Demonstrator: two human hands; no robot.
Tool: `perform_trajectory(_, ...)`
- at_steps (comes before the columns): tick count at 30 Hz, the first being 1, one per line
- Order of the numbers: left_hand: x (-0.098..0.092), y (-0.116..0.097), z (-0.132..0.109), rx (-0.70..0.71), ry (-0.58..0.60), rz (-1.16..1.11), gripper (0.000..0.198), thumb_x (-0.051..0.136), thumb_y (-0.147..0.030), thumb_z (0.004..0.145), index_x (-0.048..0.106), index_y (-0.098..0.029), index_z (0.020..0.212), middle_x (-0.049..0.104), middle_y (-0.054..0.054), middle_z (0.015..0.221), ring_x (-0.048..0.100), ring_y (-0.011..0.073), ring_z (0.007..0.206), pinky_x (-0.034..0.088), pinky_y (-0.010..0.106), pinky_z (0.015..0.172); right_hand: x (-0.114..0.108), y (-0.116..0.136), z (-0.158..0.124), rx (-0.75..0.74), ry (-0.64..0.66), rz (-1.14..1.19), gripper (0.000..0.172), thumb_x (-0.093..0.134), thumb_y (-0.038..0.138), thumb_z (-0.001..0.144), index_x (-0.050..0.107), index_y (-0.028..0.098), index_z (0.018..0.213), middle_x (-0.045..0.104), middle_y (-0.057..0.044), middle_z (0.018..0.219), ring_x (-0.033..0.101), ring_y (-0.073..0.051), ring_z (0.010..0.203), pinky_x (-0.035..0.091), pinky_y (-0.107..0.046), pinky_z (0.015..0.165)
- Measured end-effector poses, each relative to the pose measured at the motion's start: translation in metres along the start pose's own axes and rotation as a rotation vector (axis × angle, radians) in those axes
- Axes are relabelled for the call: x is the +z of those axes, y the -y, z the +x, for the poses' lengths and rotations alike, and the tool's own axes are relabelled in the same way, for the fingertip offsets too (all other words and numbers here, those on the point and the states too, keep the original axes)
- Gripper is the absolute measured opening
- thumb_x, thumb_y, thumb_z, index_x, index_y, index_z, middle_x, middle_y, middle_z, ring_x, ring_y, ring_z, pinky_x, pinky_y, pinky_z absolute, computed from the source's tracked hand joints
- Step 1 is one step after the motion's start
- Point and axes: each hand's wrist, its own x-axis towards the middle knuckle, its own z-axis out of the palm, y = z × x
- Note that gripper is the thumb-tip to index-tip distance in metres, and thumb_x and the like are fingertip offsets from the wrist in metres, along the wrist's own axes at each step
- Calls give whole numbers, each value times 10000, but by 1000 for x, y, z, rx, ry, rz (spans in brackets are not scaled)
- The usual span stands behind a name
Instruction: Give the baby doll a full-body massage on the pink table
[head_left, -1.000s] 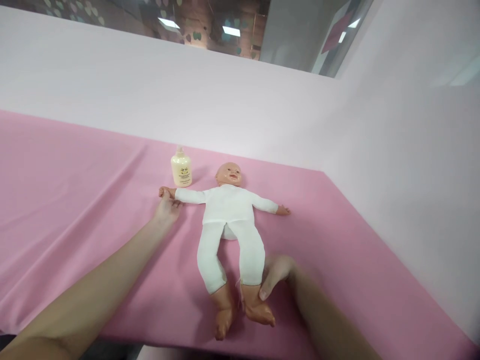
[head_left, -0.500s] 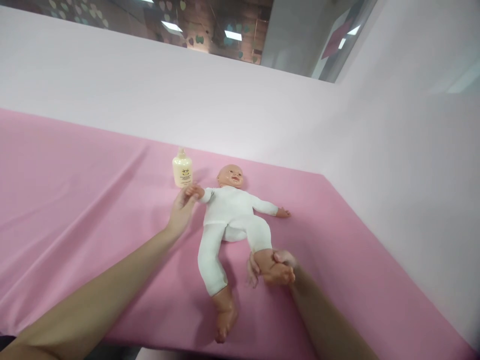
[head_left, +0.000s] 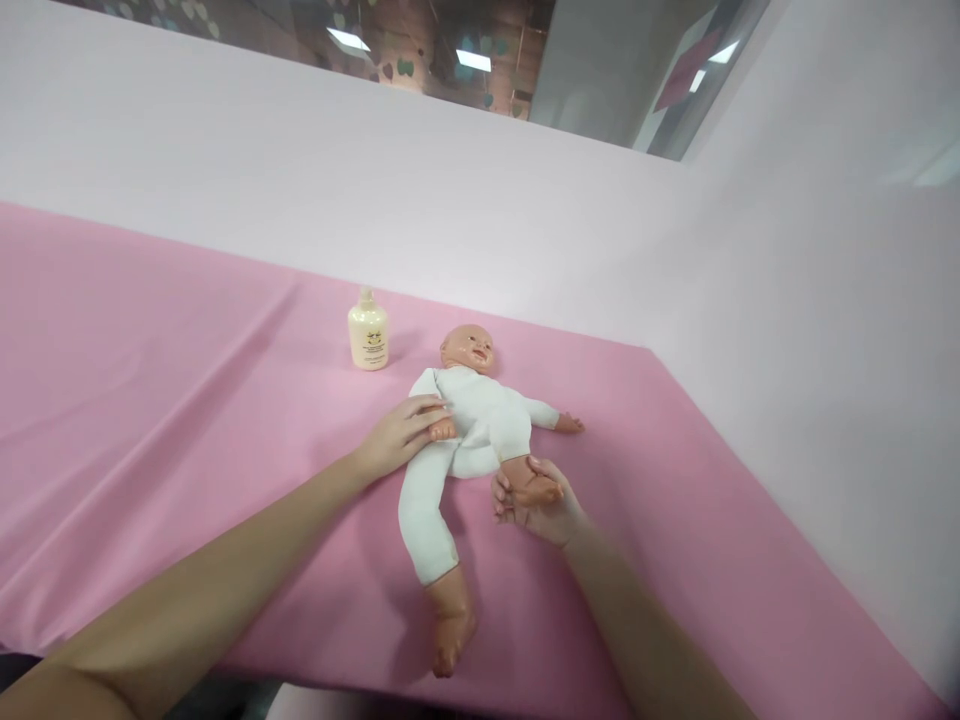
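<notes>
A baby doll with a white cloth body lies on its back on the pink sheet, head toward the wall. My left hand is closed around the doll's arm on the left, which is bent across its belly; the doll's small hand shows beside my fingers. My right hand grips the doll's ankle on the right from below, with that leg bent up toward the body. The other leg lies stretched toward me. Beyond my left hand stands a cream pump bottle, touched by neither hand.
A white wall runs along the back of the table, and another wall rises on the right. Above the back wall is a window with reflections. The sheet has folds on the left, and its front edge is near me.
My left hand has brought the doll's arm from out at the side in across its belly. My right hand has pushed the held leg up toward the doll's body, bending it more.
</notes>
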Motion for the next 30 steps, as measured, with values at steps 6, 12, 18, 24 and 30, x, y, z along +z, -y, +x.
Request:
perform_trajectory(6,-12,-1,9,-335,-376,-306,297,624,-348,951,687,-221,1212,718,75,1190,655,235,1157,507,411,1086,4,-4,-9,-18,136,-119,531,665,635,846,682,105,879,664,-79,845,679,-202,791,565,-341,802)
perform_trajectory(12,-27,34,15,-600,-889,-798,227,669,-393,960,662,-273,1153,702,53,1246,659,200,1219,516,351,1089,7,-1,-15,330,400,-276,547,852,508,680,735,80,1000,753,-139,962,721,-243,873,561,-330,798)
perform_trajectory(18,-34,59,14,-1101,-1108,-1081,251,438,-385,1093,626,-249,996,710,53,1007,719,153,1038,591,255,933,9,3,-10,443,458,-513,405,916,427,691,757,98,865,761,-85,904,702,-197,877,546,-297,869)
perform_trajectory(24,-32,57,15,-1086,-1132,-1116,233,447,-350,1099,607,-226,985,681,18,935,709,131,1004,567,230,941,8,0,-6,467,467,-590,391,912,410,703,782,110,917,768,-58,894,695,-180,864,550,-290,870)
perform_trajectory(30,-29,44,12,-797,-1022,-1033,142,577,-376,1036,628,-299,1144,711,41,1221,674,187,1201,539,328,1060,4,-3,-13,379,401,-441,531,913,476,660,763,96,999,777,-116,990,716,-223,899,552,-328,857)
